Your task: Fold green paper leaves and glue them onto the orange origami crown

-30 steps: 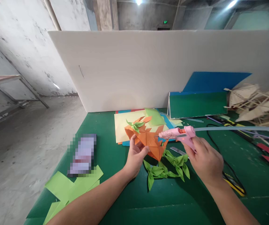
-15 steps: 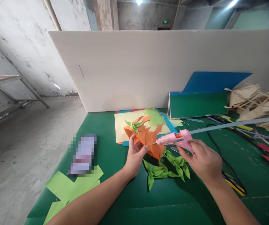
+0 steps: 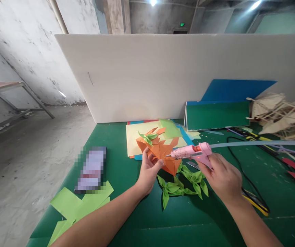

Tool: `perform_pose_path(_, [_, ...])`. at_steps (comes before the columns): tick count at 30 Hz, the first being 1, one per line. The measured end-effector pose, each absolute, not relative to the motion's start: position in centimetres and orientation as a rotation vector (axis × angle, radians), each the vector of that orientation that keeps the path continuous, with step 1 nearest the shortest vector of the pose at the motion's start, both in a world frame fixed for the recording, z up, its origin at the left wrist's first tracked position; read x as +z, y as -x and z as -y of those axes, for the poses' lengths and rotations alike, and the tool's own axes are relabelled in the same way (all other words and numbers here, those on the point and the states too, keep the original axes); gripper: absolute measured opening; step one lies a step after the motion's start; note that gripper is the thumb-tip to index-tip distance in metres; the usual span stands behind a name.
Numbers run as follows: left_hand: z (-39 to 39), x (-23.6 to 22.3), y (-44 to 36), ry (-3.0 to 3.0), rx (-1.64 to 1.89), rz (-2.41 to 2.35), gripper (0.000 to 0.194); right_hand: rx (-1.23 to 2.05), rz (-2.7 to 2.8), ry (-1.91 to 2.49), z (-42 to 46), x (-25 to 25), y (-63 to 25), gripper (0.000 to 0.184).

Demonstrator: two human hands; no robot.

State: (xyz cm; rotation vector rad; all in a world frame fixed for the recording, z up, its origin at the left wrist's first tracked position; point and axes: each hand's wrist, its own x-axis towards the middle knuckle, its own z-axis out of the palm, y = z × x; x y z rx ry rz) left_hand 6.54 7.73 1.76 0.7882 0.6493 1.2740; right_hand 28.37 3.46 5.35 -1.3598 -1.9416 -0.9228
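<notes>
My left hand (image 3: pixel 148 171) grips an orange folded-paper piece (image 3: pixel 164 151) by its lower left side, thumb in front. A green folded-paper leaf piece (image 3: pixel 148 138) sits on its upper left part. My right hand (image 3: pixel 223 176) is wrapped round a pink glue gun (image 3: pixel 195 152), with a long pale glue stick (image 3: pixel 245 143) sticking out of its back. The gun's nozzle points left at the middle of the orange paper; whether it touches cannot be made out. Just below lie several green folded-paper leaves (image 3: pixel 174 188) on the green table (image 3: pixel 137 230).
Sheets of coloured paper (image 3: pixel 133 137) lie behind the orange piece. At left are a blurred phone (image 3: pixel 90 169) and green paper pieces (image 3: pixel 77 206). A cutter blade (image 3: pixel 193 165), black cord (image 3: pixel 240 171) and wooden model pieces (image 3: pixel 283 113) are to the right. A white board (image 3: pixel 142 79) stands behind.
My right hand has brought the glue gun slightly left and down across the orange paper. The glue stick's rear end dipped and swung back. My left hand has stayed nearly still.
</notes>
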Motion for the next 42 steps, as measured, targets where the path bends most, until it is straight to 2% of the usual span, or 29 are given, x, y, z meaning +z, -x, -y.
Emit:
perform_pose_path(10, [-7.7, 2.1, -6.7, -0.766, 1.303, -0.651, 0.068, -0.965, 1.937, 1.340, -3.7, 5.0, -28.1, 0.014])
perform_pose_path(14, [-7.7, 2.0, -6.6, -0.753, 1.309, -0.660, 0.066, -0.986, 1.948, 1.348, -3.6, 5.1, -28.6, 0.019])
perform_pose_path(23, [-7.7, 1.9, -6.4, -0.788, 1.295, -0.669, 0.064, -0.978, 1.927, 1.384, -3.6, 5.0, -29.0, 0.014])
perform_pose_path(35, [-7.6, 2.1, -6.4, -0.768, 1.312, -0.671, 0.057, -1.028, 1.929, 1.355, -3.6, 5.1, -29.2, 0.019])
perform_pose_path(42, [-7.6, 2.2, -6.4, -0.755, 1.311, -0.673, 0.056, -1.004, 1.869, 1.389, -3.6, 5.1, -29.3, 0.012])
